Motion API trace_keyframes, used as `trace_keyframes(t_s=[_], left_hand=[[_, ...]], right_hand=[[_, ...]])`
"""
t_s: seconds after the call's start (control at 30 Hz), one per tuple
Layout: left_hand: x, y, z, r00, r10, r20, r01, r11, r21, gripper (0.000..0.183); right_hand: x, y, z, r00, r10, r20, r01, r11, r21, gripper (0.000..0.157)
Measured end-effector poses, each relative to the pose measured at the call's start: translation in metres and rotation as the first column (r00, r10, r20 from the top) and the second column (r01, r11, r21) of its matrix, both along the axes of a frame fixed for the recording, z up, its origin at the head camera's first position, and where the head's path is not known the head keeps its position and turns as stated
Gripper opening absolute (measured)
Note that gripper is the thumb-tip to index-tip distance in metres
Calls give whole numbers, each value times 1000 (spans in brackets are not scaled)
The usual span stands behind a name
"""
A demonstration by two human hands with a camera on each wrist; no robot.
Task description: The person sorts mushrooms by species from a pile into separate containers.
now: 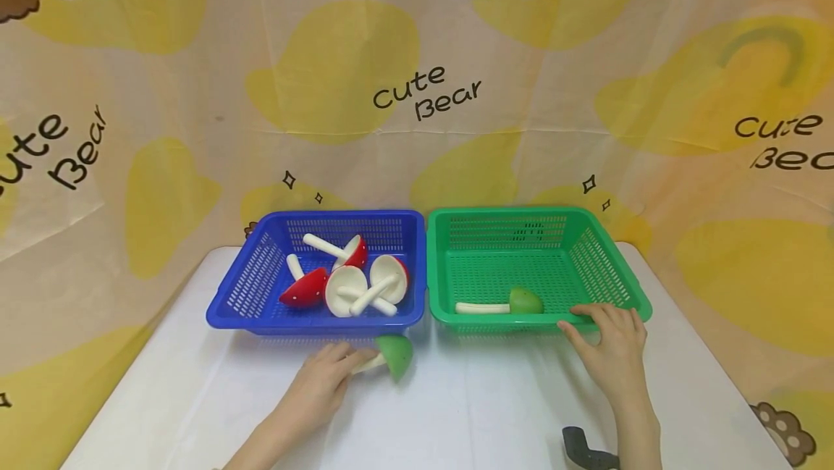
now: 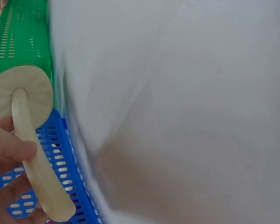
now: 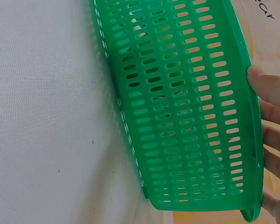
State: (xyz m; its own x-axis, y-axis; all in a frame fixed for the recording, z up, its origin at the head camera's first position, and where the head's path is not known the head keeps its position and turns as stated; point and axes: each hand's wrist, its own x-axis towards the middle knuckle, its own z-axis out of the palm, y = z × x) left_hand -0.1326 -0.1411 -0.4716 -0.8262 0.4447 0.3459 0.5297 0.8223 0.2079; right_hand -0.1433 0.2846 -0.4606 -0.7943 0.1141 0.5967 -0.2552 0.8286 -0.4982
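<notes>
My left hand (image 1: 326,376) pinches the pale stem of a green-capped toy mushroom (image 1: 394,355) just in front of the blue basket. The left wrist view shows the thumb on the stem and the pale underside of the mushroom's cap (image 2: 39,105). On the right, my right hand (image 1: 612,343) holds the front rim of the green basket (image 1: 449,319), its thumb outside and its fingers over the edge. Another green-capped mushroom (image 1: 525,301) lies inside that basket, against its front wall. The right wrist view has the fingers (image 3: 273,91) at the basket's rim (image 3: 256,135).
Several red-capped toy mushrooms (image 1: 305,289) lie in the blue basket (image 1: 237,316), which stands beside the green one on the white table (image 1: 469,412). A black curved object (image 1: 580,447) is by the right forearm. A patterned cloth (image 1: 352,158) hangs behind the baskets.
</notes>
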Motion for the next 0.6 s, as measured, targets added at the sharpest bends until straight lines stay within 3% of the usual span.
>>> trace_keyframes(t_s=[0.3,0.6], left_hand=[[3,15,12,998,-24,-54,25,1000,6,58],[4,34,24,999,-46,-25,46,999,-10,62]], right_hand=[[0,2,0,1000,-2,12,2,1000,3,28],[0,2,0,1000,-2,21,2,1000,1,28]])
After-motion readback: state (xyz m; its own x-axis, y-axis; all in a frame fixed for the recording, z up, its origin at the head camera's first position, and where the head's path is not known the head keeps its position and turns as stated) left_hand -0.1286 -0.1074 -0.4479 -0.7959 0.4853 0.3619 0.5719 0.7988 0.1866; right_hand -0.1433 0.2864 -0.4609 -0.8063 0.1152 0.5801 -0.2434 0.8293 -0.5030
